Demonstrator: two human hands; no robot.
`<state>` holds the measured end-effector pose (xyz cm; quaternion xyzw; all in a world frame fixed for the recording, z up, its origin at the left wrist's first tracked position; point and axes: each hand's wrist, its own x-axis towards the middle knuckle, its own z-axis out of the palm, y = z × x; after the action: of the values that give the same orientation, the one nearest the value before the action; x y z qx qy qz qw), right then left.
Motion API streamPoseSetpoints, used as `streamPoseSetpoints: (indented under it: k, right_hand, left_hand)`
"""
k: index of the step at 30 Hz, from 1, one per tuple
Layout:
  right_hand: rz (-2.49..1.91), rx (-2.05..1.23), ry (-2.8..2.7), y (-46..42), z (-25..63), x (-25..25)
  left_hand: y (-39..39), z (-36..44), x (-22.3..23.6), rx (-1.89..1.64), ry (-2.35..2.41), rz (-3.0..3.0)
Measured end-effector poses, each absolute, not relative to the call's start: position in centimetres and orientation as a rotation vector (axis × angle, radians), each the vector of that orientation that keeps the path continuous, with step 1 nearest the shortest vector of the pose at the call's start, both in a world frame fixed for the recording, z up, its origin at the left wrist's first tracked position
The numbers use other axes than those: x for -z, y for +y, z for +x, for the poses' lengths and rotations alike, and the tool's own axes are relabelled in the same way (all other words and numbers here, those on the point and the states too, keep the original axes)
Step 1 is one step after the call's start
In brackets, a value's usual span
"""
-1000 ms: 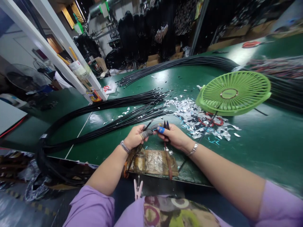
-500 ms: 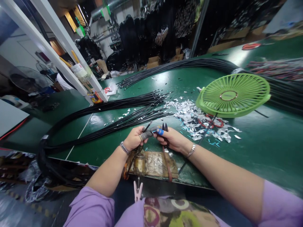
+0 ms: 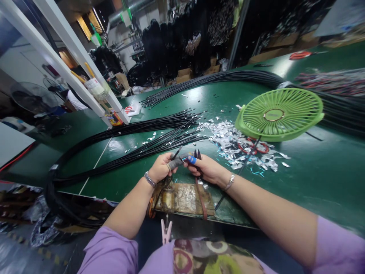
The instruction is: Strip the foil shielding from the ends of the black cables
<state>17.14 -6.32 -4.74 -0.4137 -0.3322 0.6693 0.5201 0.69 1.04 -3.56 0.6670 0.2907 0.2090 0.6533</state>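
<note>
Two closed grips: left fingers (image 3: 168,167) hold black cable (image 3: 177,152), right fingers (image 3: 195,170) hold dark snips (image 3: 199,155).

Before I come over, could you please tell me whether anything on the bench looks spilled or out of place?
Yes: loose scraps lie strewn across the table near the fan, around something red. At the left, the black cable loop hangs over the edge, which looks untidy.

No legible text, numbers or signs. Marks too small or blurred to read: badge (image 3: 274,115) at centre of green fan (image 3: 296,123); print on colourful packet (image 3: 115,118) by white post (image 3: 82,64); label (image 3: 93,83) on container above packet.
</note>
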Motion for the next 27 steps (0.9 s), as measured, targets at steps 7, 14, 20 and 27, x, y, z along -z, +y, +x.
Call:
streamPoseSetpoints:
  k: [7, 14, 20, 27]
  right_hand:
    - [-0.989, -1.602, -0.797, -6.3, 17.1, 4.4]
    - [-1.202, -1.357, -0.939, -6.6, 16.9, 4.3]
    - [-1.381, -0.974, -1.230, -6.4, 17.2, 4.8]
    - [-1.611, -0.700, -1.562, -6.8, 18.9, 4.1]
  left_hand:
    - [1.2, 0.6, 3.7, -0.458, 0.661, 1.594]
    - [1.2, 0.8, 3.7, -0.560, 0.657, 2.021]
    - [1.2, 1.1, 3.9, -0.559, 0.722, 1.928]
    - [0.9, 1.4, 3.3, -0.613, 0.817, 1.581]
